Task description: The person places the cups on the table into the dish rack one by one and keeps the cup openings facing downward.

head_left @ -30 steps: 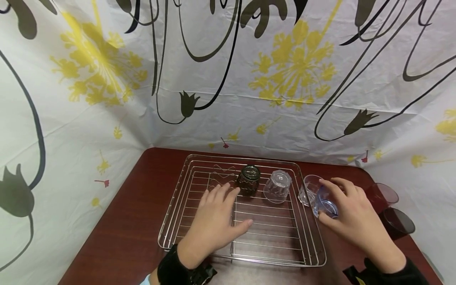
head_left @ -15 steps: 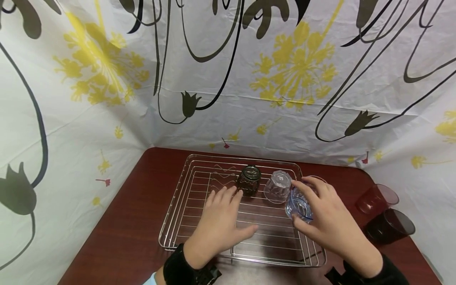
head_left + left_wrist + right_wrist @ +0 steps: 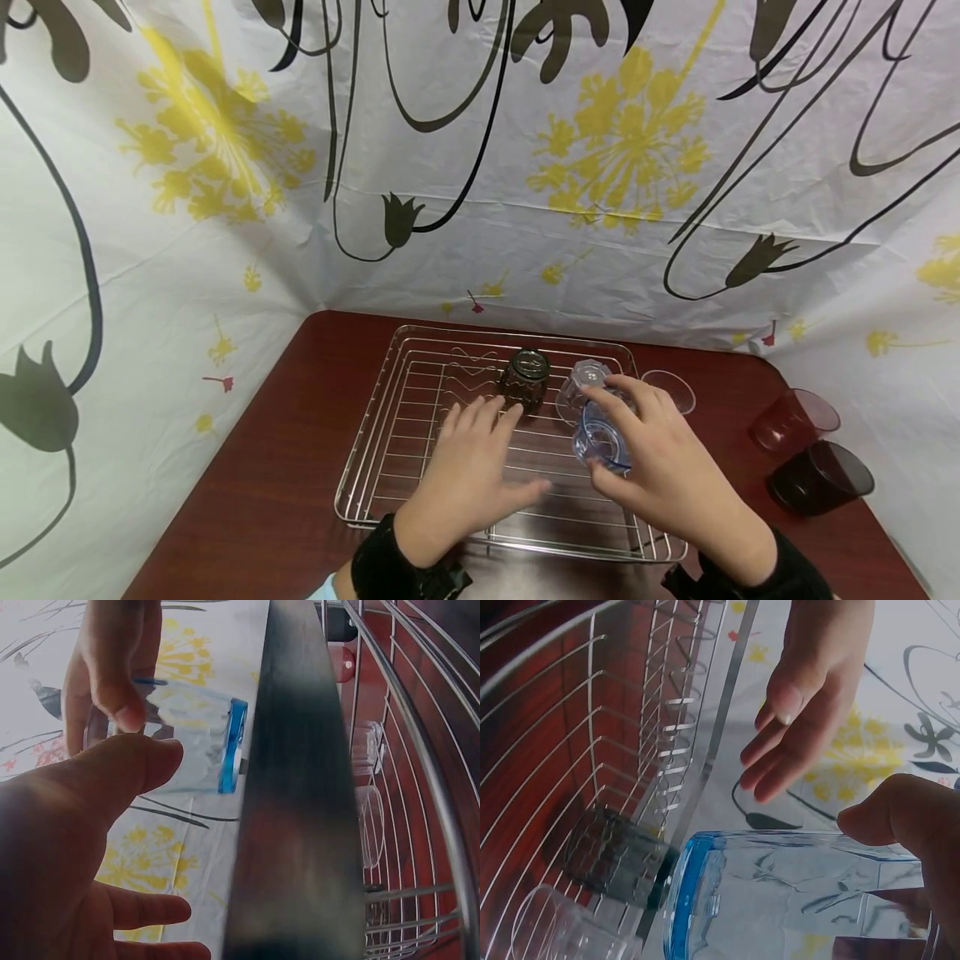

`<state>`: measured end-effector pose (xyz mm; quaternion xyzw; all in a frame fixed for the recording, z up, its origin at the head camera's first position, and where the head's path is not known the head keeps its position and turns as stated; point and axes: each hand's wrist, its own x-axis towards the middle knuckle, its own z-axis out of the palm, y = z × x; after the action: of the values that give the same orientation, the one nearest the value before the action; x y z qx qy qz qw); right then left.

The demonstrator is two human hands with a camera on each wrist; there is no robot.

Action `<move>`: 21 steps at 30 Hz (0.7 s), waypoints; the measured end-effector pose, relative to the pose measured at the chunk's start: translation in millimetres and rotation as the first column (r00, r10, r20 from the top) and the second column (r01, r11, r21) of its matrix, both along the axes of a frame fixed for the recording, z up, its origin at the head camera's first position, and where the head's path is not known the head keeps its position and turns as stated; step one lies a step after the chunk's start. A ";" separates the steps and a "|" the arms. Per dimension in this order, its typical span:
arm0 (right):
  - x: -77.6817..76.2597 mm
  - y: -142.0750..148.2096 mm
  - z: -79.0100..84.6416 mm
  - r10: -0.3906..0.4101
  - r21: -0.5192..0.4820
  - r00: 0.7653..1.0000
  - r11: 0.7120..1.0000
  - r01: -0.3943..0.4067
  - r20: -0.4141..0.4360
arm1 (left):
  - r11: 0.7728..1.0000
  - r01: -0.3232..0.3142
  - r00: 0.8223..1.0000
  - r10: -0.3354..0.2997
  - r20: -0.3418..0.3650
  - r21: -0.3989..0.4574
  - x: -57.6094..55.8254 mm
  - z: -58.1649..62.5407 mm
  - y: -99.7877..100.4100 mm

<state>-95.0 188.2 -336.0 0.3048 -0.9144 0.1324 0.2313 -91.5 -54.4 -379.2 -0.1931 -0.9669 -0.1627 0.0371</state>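
Tumbler of blue glass (image 3: pixel 597 439) is hanging above the right half of the wire rack (image 3: pixel 510 335), its thick base facing down. The right hand (image 3: pixel 663 467) is gripping it between thumb and fingers; the left hand (image 3: pixel 476 475) is reaching over the rack's near edge, fingers and thumb spread wide. Toward the rack's far edge, a dark green glass (image 3: pixel 525 377) and a clear glass (image 3: pixel 581 382) are standing upside down. Past its right edge, another clear glass (image 3: pixel 673 392) is sitting partly hidden; red (image 3: pixel 791 421) and black glasses (image 3: pixel 816 479) are standing near the desk's (image 3: pixel 262 467) right edge.
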 end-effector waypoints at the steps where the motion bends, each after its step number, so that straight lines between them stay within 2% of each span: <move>1: 0.5 -1.9 0.0 0.005 0.002 1.000 1.000 -0.005 0.004 | 1.000 0.003 1.000 -0.003 0.002 0.005 -0.2 -0.5 0.7; 12: 7.7 -23.2 0.2 0.119 -0.012 0.992 0.993 -0.118 0.037 | 1.000 0.024 1.000 -0.024 -0.009 -0.002 0.3 -1.6 6.2; 21: 12.0 -34.0 -0.2 0.175 -0.032 0.982 0.984 -0.173 0.076 | 0.999 0.048 0.996 -0.048 -0.076 -0.004 -1.5 -7.9 9.0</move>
<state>-82.9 154.2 -336.2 0.3754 -0.8907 0.1757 0.1867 -93.0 -45.5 -387.2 -0.2225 -0.9600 -0.1548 0.0695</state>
